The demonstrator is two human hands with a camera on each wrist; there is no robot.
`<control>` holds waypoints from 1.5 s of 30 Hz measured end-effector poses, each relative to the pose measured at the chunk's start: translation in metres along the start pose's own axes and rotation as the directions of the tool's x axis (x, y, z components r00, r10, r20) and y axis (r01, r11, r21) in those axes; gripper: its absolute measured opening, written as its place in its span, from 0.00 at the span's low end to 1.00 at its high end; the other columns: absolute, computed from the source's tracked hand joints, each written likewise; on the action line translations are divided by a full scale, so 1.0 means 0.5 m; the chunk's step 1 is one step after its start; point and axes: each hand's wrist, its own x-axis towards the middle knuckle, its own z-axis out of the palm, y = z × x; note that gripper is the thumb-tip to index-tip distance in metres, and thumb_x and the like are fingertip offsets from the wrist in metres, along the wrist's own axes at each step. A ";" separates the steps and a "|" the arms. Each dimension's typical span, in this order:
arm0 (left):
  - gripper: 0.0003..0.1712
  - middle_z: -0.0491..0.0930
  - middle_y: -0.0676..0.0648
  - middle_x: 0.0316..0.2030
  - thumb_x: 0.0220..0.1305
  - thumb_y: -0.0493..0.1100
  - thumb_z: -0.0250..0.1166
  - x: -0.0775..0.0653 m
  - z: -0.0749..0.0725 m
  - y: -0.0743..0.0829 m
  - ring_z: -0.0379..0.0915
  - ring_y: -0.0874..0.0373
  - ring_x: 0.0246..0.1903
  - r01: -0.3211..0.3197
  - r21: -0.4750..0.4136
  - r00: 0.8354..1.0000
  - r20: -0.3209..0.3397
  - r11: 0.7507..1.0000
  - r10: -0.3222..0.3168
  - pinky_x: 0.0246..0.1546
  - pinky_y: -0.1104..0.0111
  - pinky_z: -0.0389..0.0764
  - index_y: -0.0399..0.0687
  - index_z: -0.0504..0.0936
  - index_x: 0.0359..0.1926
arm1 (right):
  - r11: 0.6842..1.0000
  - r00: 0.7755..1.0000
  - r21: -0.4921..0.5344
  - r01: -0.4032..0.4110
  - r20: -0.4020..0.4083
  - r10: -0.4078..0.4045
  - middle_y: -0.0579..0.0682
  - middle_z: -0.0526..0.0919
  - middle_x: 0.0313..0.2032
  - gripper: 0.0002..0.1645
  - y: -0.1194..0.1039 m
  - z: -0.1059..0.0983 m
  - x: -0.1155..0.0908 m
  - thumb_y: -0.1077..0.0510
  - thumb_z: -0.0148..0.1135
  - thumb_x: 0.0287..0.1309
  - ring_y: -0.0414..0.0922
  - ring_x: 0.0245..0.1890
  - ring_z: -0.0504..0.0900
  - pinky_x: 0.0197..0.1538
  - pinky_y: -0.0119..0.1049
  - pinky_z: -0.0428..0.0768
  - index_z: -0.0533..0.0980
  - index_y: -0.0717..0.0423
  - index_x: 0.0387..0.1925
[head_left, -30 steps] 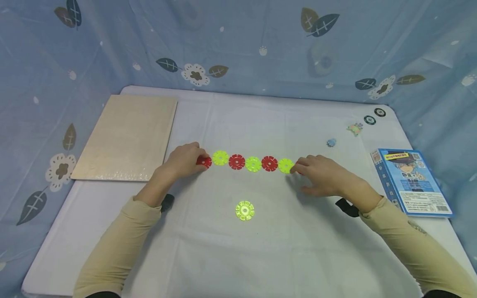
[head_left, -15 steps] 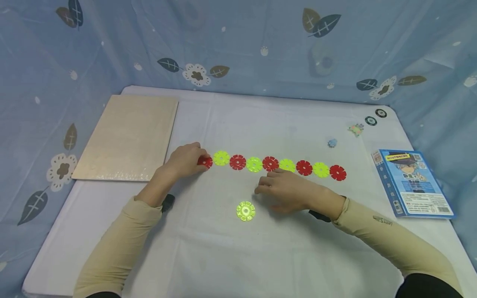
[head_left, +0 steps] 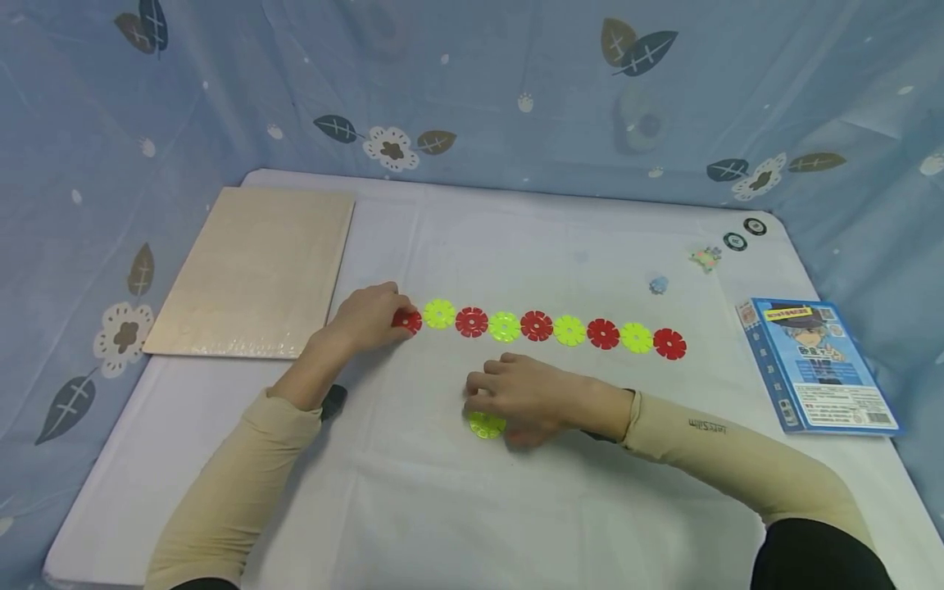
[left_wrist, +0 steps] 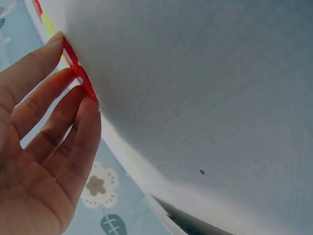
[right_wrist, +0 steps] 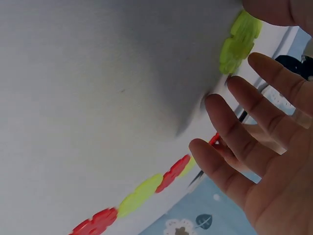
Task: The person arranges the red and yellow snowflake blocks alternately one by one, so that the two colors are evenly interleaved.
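Note:
A row of red and yellow-green notched plastic snowflake discs (head_left: 536, 326) lies across the white table in the head view. My left hand (head_left: 369, 318) holds the red snowflake disc (left_wrist: 79, 68) at the row's left end by its edges, thumb on one side and fingers on the other. In front of the row, a loose yellow-green snowflake disc (head_left: 487, 426) lies flat, partly covered by my right hand (head_left: 519, 397). The right wrist view shows that hand's fingers spread, thumb and index beside the loose yellow-green disc (right_wrist: 239, 41); whether they touch it I cannot tell.
A beige board (head_left: 254, 274) lies at the left. On the right is a blue box (head_left: 822, 369). Behind it lie a small blue piece (head_left: 659, 284), a greenish piece (head_left: 706, 259) and two dark-rimmed round pieces (head_left: 735, 242). A patterned blue curtain (head_left: 472, 90) borders the table.
My right hand has left the right part of the row and moved left and nearer to me, over the loose yellow-green disc. My left hand stays on the red disc.

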 end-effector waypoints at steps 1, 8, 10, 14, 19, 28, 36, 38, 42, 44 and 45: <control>0.22 0.79 0.43 0.37 0.56 0.44 0.71 0.000 0.001 0.000 0.73 0.53 0.35 -0.001 0.003 1.000 0.000 1.000 0.001 0.37 0.61 0.75 0.43 0.83 0.52 | 1.000 1.000 0.003 0.001 0.007 -0.001 0.43 0.76 0.54 0.35 -0.002 -0.002 0.003 0.41 0.73 0.43 0.42 0.49 0.76 0.55 0.40 0.76 0.74 0.39 0.56; 0.22 0.78 0.43 0.37 0.55 0.44 0.71 -0.002 -0.005 0.004 0.72 0.53 0.35 -0.003 0.006 1.000 -0.001 1.000 0.003 0.37 0.61 0.75 0.43 0.83 0.52 | 0.999 0.996 0.034 -0.017 0.088 0.014 0.44 0.75 0.51 0.36 -0.013 -0.010 0.019 0.43 0.76 0.41 0.40 0.43 0.77 0.51 0.35 0.79 0.73 0.41 0.55; 0.22 0.78 0.44 0.37 0.56 0.44 0.71 -0.002 -0.005 0.004 0.72 0.53 0.35 -0.001 0.004 1.000 -0.001 1.000 0.001 0.37 0.61 0.74 0.44 0.83 0.52 | 0.999 0.994 0.041 -0.030 0.103 0.026 0.44 0.75 0.51 0.37 -0.016 -0.012 0.021 0.43 0.76 0.40 0.40 0.42 0.77 0.51 0.34 0.79 0.72 0.42 0.55; 0.22 0.78 0.44 0.38 0.56 0.45 0.71 0.000 -0.003 0.004 0.72 0.53 0.35 0.012 0.001 1.000 0.008 1.000 -0.012 0.38 0.62 0.75 0.44 0.83 0.52 | 0.998 0.993 0.038 -0.046 0.111 0.041 0.44 0.75 0.50 0.39 -0.020 -0.009 0.024 0.43 0.77 0.39 0.40 0.43 0.78 0.50 0.34 0.79 0.70 0.43 0.55; 0.23 0.78 0.44 0.38 0.56 0.45 0.71 -0.001 0.000 0.004 0.73 0.52 0.36 0.015 0.005 1.000 0.016 1.000 -0.015 0.39 0.61 0.75 0.44 0.83 0.53 | 0.999 0.995 0.019 -0.043 0.092 0.041 0.43 0.75 0.48 0.38 -0.021 0.000 0.023 0.44 0.75 0.40 0.40 0.42 0.77 0.48 0.35 0.79 0.68 0.41 0.55; 0.22 0.77 0.45 0.36 0.55 0.44 0.71 -0.004 0.005 -0.002 0.71 0.54 0.34 0.003 0.002 1.000 -0.008 1.000 -0.003 0.36 0.64 0.73 0.45 0.83 0.51 | 1.000 0.998 -0.013 -0.010 0.066 0.011 0.43 0.72 0.53 0.38 -0.025 0.000 0.020 0.39 0.73 0.40 0.41 0.49 0.74 0.49 0.35 0.78 0.70 0.39 0.55; 0.22 0.78 0.44 0.38 0.56 0.44 0.71 -0.003 0.002 -0.002 0.72 0.53 0.36 0.005 -0.007 1.000 0.009 1.000 -0.005 0.38 0.62 0.75 0.45 0.83 0.52 | 0.999 0.997 0.043 0.010 0.077 -0.013 0.43 0.74 0.51 0.38 -0.032 0.001 0.032 0.39 0.73 0.42 0.38 0.42 0.76 0.46 0.30 0.79 0.70 0.42 0.55; 0.22 0.78 0.44 0.38 0.56 0.45 0.71 -0.003 0.001 0.000 0.72 0.53 0.36 0.010 -0.006 1.000 0.011 1.000 -0.010 0.38 0.62 0.74 0.45 0.83 0.53 | 0.999 0.996 0.050 0.002 0.088 -0.007 0.43 0.74 0.50 0.38 -0.033 0.003 0.033 0.40 0.74 0.42 0.38 0.41 0.76 0.47 0.29 0.79 0.70 0.43 0.55; 0.22 0.78 0.44 0.38 0.56 0.45 0.71 -0.003 0.000 0.001 0.72 0.53 0.35 0.004 0.001 1.000 0.010 1.000 -0.004 0.37 0.62 0.74 0.45 0.83 0.53 | 0.998 0.993 0.055 -0.020 0.114 0.014 0.43 0.74 0.51 0.38 -0.035 0.000 0.029 0.42 0.74 0.42 0.39 0.43 0.76 0.48 0.29 0.79 0.70 0.43 0.55; 0.22 0.78 0.44 0.38 0.56 0.44 0.71 -0.003 -0.001 0.001 0.72 0.53 0.35 0.003 0.004 1.000 0.010 1.000 -0.003 0.37 0.62 0.74 0.45 0.83 0.53 | 0.998 0.992 0.060 -0.036 0.120 0.028 0.43 0.75 0.51 0.37 -0.034 -0.003 0.022 0.42 0.74 0.42 0.39 0.45 0.76 0.49 0.31 0.79 0.70 0.43 0.55; 0.22 0.78 0.44 0.38 0.56 0.44 0.71 -0.003 0.000 0.000 0.72 0.53 0.35 0.003 0.005 1.000 0.010 1.000 -0.003 0.37 0.62 0.74 0.45 0.83 0.52 | 0.997 0.992 0.067 -0.044 0.118 0.036 0.43 0.75 0.51 0.37 -0.032 -0.005 0.018 0.42 0.74 0.42 0.40 0.45 0.76 0.50 0.31 0.79 0.71 0.43 0.55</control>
